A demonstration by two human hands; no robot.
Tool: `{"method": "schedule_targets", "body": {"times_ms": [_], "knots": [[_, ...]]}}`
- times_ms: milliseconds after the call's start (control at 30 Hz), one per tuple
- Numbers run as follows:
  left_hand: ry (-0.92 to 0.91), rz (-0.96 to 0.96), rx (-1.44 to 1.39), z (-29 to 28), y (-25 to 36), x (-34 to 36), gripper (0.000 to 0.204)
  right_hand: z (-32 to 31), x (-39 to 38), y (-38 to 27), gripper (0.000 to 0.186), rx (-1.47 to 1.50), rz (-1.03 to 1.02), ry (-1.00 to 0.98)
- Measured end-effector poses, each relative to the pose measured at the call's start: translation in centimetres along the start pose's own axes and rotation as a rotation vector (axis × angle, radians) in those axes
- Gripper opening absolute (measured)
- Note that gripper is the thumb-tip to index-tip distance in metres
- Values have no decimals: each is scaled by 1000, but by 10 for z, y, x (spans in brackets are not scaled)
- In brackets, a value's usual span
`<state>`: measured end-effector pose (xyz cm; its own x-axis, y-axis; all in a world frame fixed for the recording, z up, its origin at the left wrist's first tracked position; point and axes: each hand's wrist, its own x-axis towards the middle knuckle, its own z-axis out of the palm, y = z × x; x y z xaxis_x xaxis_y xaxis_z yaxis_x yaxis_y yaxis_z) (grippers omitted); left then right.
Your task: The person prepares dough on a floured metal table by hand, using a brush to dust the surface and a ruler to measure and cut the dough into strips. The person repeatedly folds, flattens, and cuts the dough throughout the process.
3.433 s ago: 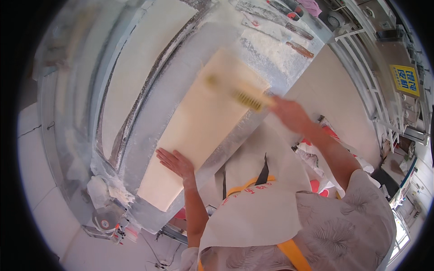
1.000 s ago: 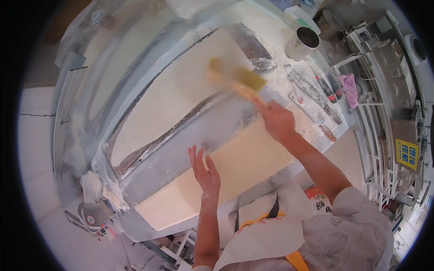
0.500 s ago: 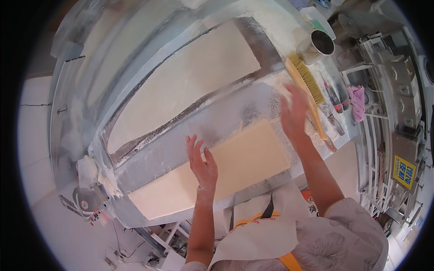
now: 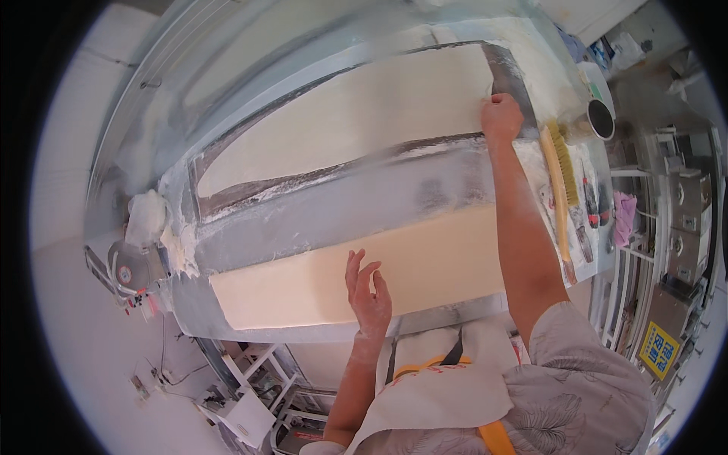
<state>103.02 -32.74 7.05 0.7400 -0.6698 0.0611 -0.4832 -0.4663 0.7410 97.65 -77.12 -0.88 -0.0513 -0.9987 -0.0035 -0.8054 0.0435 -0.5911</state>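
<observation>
My left hand [image 4: 368, 296] hovers over the nearer strip of pale dough [image 4: 273, 292], fingers loosely curled and apart, holding nothing. My right hand [image 4: 501, 117] reaches to the right end of the farther pale dough sheet [image 4: 341, 114], its fingers closed on that edge. The farther sheet has a long curved edge and lies in a dark, floury recess; the nearer strip lies on the floured grey worktop [image 4: 303, 220]. A wooden brush [image 4: 557, 174] with yellow bristles rests just right of my right forearm.
A metal cup [image 4: 600, 119], red-and-black tools [image 4: 592, 206] and a pink cloth [image 4: 625, 220] stand or lie at the right. A machine [image 4: 125, 267] and white plastic bag [image 4: 145, 216] are at the left end. Metal racks and cabinets [image 4: 682, 227] line the right side.
The brush, earlier swept in my right hand, now lies at the right. That hand has moved up to the farther sheet's end. My left hand has left the nearer strip and is raised.
</observation>
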Motion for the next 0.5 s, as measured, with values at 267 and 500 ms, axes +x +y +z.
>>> {"method": "schedule_targets", "body": {"times_ms": [267, 500], "knots": [[136, -258, -321, -41, -54, 66, 20, 25, -54, -108, 19, 437, -295, 156], [252, -143, -890, -130, -113, 228, 44, -7, -407, -282, 19, 259, -1225, -802]]}}
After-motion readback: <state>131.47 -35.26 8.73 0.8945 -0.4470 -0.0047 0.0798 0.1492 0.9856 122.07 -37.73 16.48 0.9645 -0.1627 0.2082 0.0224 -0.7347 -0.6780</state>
